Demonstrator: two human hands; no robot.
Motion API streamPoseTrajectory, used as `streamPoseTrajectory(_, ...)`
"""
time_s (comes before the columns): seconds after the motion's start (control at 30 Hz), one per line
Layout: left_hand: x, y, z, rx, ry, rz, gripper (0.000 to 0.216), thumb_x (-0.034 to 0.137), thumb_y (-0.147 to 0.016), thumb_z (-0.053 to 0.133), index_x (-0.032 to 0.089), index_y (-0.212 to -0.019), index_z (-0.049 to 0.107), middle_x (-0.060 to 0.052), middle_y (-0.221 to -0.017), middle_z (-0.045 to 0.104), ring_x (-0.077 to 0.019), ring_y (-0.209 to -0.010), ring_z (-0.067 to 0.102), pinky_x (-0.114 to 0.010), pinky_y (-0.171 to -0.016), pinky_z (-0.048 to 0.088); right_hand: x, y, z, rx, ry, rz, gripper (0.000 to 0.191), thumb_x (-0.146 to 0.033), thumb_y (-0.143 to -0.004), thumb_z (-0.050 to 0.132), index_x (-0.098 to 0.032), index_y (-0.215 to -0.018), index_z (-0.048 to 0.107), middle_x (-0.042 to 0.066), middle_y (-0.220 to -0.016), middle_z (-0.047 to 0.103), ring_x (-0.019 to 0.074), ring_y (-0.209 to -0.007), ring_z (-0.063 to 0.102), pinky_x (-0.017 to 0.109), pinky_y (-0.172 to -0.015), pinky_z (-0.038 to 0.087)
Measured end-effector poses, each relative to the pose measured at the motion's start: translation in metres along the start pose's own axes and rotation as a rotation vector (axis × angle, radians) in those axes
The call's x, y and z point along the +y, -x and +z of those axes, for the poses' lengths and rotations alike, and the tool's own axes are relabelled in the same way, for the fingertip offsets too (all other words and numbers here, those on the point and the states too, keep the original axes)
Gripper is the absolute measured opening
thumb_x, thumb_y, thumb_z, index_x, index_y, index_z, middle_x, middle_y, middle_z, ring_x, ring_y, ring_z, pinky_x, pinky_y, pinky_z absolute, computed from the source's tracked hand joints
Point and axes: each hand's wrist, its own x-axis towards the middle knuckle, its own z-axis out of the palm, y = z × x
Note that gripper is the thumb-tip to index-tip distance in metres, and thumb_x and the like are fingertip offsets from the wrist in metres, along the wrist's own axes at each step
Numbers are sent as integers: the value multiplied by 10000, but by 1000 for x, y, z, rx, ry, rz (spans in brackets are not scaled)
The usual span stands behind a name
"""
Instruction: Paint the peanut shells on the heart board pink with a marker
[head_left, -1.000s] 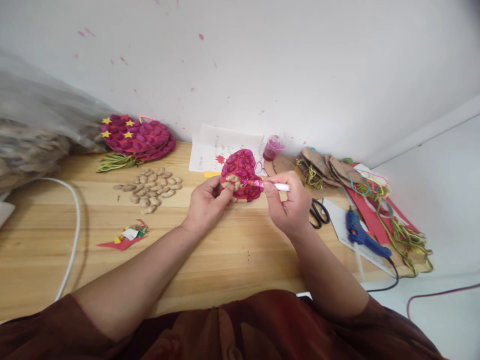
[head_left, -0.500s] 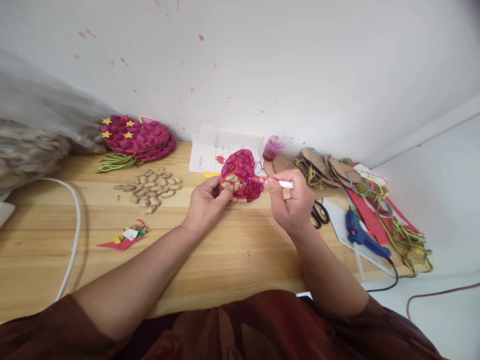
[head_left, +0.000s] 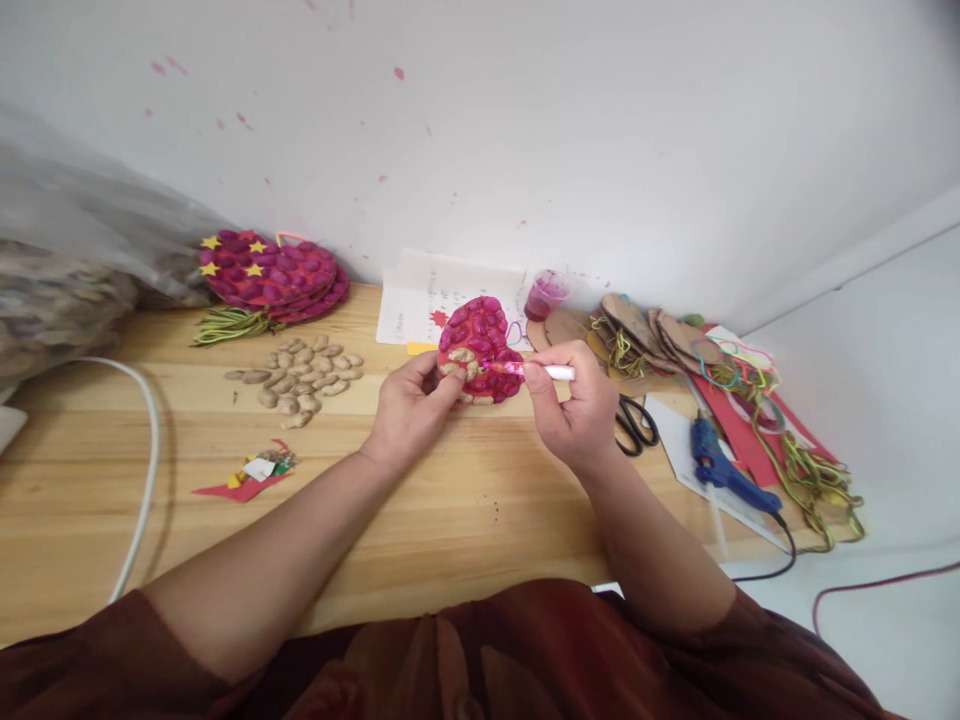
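My left hand (head_left: pixel 409 410) pinches the lower left edge of a round craft disc (head_left: pixel 480 345) covered in peanut shells, most of them painted magenta and a few bare. My right hand (head_left: pixel 574 405) grips a white-handled paintbrush (head_left: pixel 551 372). Its pink tip rests on the disc's shells near the middle. The disc is tilted up just above the wooden table (head_left: pixel 450 500).
A pile of unpainted peanut shells (head_left: pixel 300 377) lies left of my hands. Finished magenta discs (head_left: pixel 270 275) are stacked at the back left. A paint cup (head_left: pixel 545 293), paper sheet (head_left: pixel 431 295), cardboard discs (head_left: pixel 645 325), scissors (head_left: pixel 636 425) and blue glue gun (head_left: pixel 724 470) lie right.
The brush tip drew back right off the disc half a second ago and has returned left onto the shells. My left hand and the disc have barely moved.
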Motion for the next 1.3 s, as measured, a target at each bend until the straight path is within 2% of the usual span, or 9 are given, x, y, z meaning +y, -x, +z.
streamPoseTrajectory(0.23, 1, 1, 0, 4, -9, 28, 283, 409, -804, 742, 175, -964, 738, -35, -886, 730, -178, -719, 639, -276, -651, 537, 3, 0, -1, 45, 37, -36, 14, -214, -942, 640, -217, -946, 627, 9, -835, 701, 154, -757, 660, 308, -712, 513)
streamPoseTrajectory(0.43, 0, 3, -1, -18, -131, 144, 256, 357, -844, 692, 168, -1005, 752, -40, -921, 751, -198, -818, 668, -296, -792, 526, -5, 0, 2, -10, 37, -47, 20, -230, -952, 639, -218, -948, 623, 11, -861, 716, 147, -774, 668, 294, -717, 519)
streamPoseTrajectory(0.63, -3, 3, -3, -19, -193, 169, 246, 339, -856, 673, 174, -1017, 759, -39, -934, 757, -202, -831, 669, -301, -802, 524, -8, 0, 0, -18, 71, -55, 46, -221, -952, 628, -216, -919, 596, -2, -813, 693, 138, -750, 659, 278, -707, 516)
streamPoseTrajectory(0.9, 6, 2, 1, 11, 46, -24, 333, 435, -784, 777, 162, -970, 739, -44, -895, 738, -181, -725, 658, -301, -673, 584, -8, 0, 1, 5, 11, -38, 19, -223, -954, 633, -217, -940, 622, 9, -852, 719, 145, -763, 670, 290, -712, 523)
streamPoseTrajectory(1.1, 6, 2, 2, 5, 226, -83, 330, 411, -734, 839, 172, -942, 749, -39, -885, 750, -178, -746, 697, -288, -668, 612, -11, 3, 5, -62, 6, -77, 21, -218, -959, 629, -219, -939, 624, 2, -841, 713, 141, -780, 675, 281, -740, 534)
streamPoseTrajectory(1.3, 6, 2, 2, 14, 253, -115, 327, 409, -710, 854, 171, -909, 751, -43, -858, 765, -187, -711, 713, -294, -653, 610, -10, 4, 5, -20, 14, -51, 11, -236, -962, 630, -230, -969, 636, 13, -869, 730, 154, -785, 686, 297, -724, 541)
